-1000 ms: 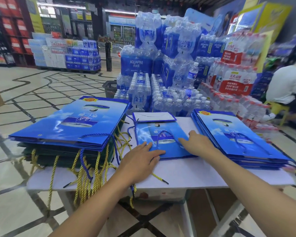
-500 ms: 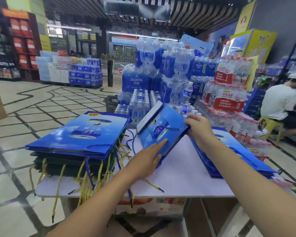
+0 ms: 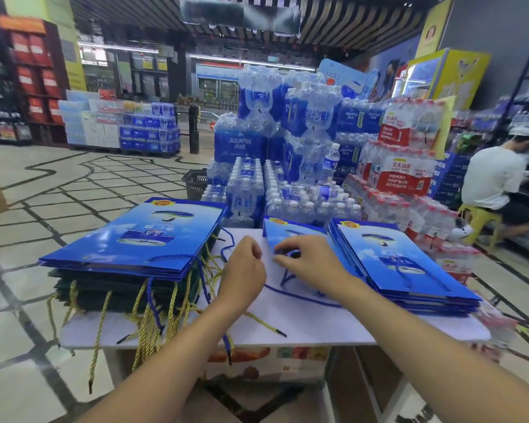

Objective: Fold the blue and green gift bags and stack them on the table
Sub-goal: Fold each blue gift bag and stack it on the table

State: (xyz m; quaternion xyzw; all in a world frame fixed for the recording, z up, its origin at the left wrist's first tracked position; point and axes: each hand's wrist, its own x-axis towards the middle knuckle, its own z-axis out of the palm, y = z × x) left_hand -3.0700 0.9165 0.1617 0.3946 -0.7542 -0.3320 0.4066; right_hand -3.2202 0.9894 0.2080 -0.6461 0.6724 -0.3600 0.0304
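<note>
Head view shows a blue gift bag (image 3: 290,232) lying flat on the white bench (image 3: 303,325), between the left stack (image 3: 135,242) of blue bags over green ones (image 3: 119,288) and the right stack (image 3: 409,270). Thin glossy card like this should be light, stiff along its creases and slippery, so the edges or the cord handle (image 3: 300,296) are the places to hold. Right hand (image 3: 315,265) reaches palm-down, its grip pinching the cord near the bag. Left hand (image 3: 245,270) hovers just beside it, fingers curled; whether they hold anything I cannot tell.
</note>
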